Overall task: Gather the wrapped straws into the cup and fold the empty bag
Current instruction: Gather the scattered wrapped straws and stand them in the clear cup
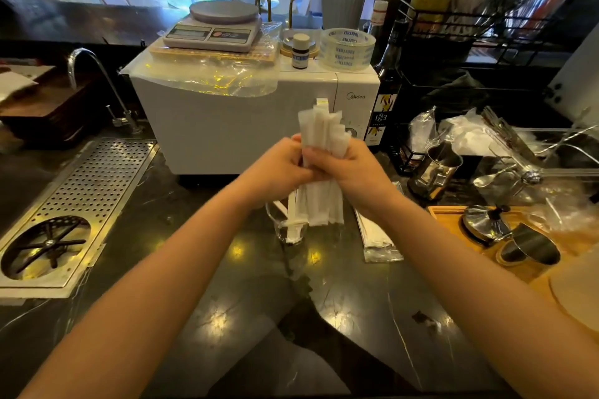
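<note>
gathering step: left hand [285, 162] and right hand [351, 168] each have a closed grip on the wrapped straws [324, 136], upright above the cup [287, 230] on the counter [324, 308]. next, lower them in; bag [377, 240] lies unfolded beside it.

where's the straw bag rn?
Head view: the clear bag lies flat on the dark counter, right of the glass cup and left of the wooden tray, just below the right hand.
</note>
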